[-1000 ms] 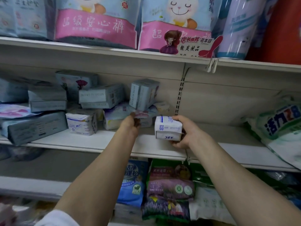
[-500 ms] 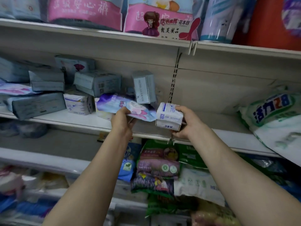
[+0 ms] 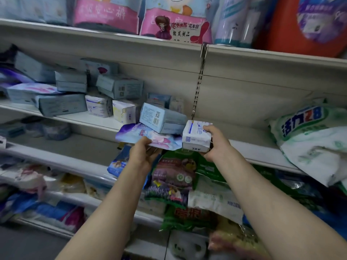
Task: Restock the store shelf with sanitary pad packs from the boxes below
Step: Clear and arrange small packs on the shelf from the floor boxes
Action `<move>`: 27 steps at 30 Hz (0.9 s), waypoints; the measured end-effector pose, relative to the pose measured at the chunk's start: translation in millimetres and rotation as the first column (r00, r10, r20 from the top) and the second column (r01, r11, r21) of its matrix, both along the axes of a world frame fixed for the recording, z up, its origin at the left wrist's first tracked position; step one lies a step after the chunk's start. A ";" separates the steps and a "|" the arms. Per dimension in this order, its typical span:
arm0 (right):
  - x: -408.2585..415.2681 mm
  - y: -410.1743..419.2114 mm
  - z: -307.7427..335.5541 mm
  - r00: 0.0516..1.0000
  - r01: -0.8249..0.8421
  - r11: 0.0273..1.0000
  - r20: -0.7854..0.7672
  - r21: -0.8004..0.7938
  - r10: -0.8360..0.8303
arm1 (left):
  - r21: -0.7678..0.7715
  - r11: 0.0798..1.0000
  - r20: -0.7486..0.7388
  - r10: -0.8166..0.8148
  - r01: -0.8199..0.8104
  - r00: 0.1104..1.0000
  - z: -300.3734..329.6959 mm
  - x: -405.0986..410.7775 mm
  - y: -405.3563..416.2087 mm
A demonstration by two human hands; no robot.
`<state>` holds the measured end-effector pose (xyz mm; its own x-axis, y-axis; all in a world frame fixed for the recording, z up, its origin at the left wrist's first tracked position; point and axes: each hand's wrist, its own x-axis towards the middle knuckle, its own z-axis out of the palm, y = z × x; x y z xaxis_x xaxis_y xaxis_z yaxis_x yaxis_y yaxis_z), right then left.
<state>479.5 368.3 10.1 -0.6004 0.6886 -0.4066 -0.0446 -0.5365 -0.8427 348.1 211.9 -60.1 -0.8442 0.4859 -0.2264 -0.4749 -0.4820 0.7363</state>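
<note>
While gripped level, purple pack runs left-right, white pack upright.

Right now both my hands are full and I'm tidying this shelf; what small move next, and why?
Probably set the white pack in your right hand down on the bare shelf just behind it. Your left hand holds the purple pack with a grey box balanced on top.
</note>
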 end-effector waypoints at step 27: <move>-101.9 14.1 51.3 0.966 -0.254 0.939 0.099 0.233 0.237 | 0.089 0.990 0.112 -0.114 0.105 0.987 15.8 -26.8 -11.9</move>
